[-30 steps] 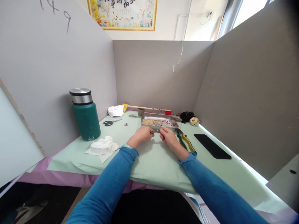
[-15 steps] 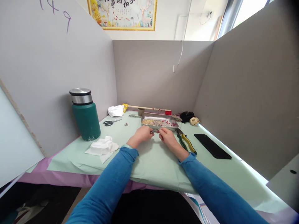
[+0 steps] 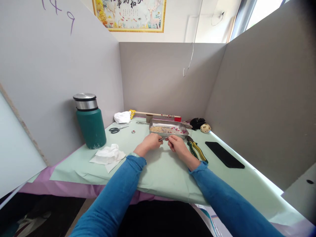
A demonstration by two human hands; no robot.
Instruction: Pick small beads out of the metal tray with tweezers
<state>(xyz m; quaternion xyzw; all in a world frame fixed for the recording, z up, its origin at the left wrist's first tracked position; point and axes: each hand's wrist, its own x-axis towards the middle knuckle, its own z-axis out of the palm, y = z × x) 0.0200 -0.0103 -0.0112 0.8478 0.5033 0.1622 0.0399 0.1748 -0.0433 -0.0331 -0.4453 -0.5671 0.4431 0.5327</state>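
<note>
Just in front of the metal tray [image 3: 169,122], both hands meet with fingertips close together. My left hand [image 3: 151,141] is closed round a slim grey metal tool [image 3: 163,138], perhaps tweezers, whose tip points toward the other hand. My right hand [image 3: 178,144] is pinched at the tool's tip; whatever sits between those fingers is too small to make out. In the tray lie many tiny beads [image 3: 164,129], tan on the left and red and pink toward the right. Pliers [image 3: 197,150] with yellow and green handles rest beside my right wrist.
Left of my arms stand a green bottle [image 3: 91,126] and crumpled tissue [image 3: 110,155]. Scissors [image 3: 117,129] and a small ring-like piece [image 3: 133,131] lie beyond. A wooden stick [image 3: 150,114] spans the back. A black phone-like slab [image 3: 224,154] lies right. Partitions enclose three sides.
</note>
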